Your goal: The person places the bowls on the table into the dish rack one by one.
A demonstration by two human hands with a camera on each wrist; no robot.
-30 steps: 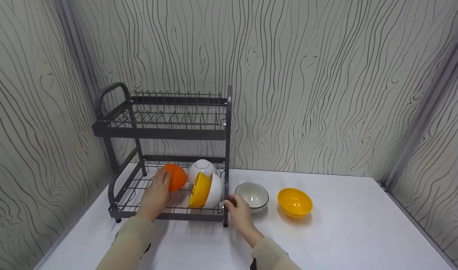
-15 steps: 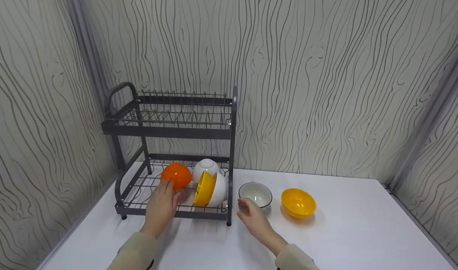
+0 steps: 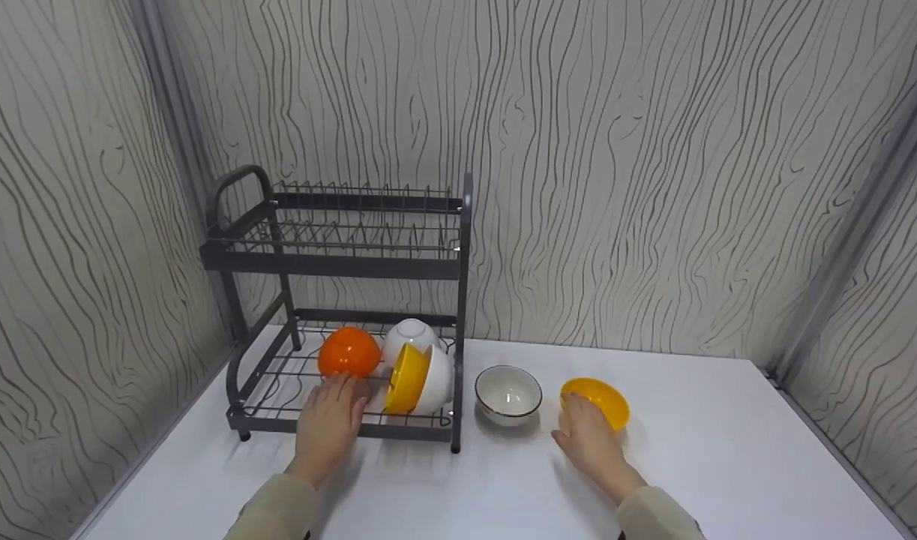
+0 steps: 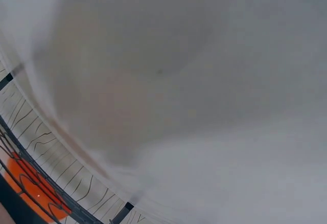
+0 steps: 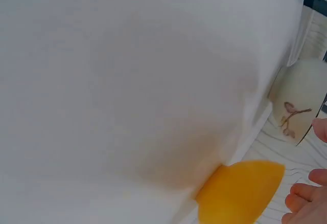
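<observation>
My left hand point(image 3: 328, 420) hovers at the front of the rack's lower shelf, fingers extended and holding nothing. Just beyond its fingertips an orange bowl point(image 3: 349, 351) sits upside down; the left wrist view shows it behind the wires point(image 4: 33, 191). My right hand point(image 3: 591, 441) reaches over the near side of a yellow bowl point(image 3: 612, 405) standing upright on the table, hiding part of it. In the right wrist view its loosely bent fingers point(image 5: 305, 191) are apart from that bowl. A white bowl point(image 3: 508, 393) with a dark rim and a twig pattern stands left of it.
The dark two-tier dish rack point(image 3: 338, 262) stands at the left. On its lower shelf, a yellow bowl point(image 3: 406, 382) and a white bowl point(image 3: 437, 382) lean on edge, with an overturned white bowl point(image 3: 411, 335) behind. Patterned walls point(image 3: 623, 187) close in the white table point(image 3: 698, 435).
My right hand has moved right from the rack's front post, past the white bowl, to the yellow bowl. My left hand has let go of the orange bowl and drawn back toward me.
</observation>
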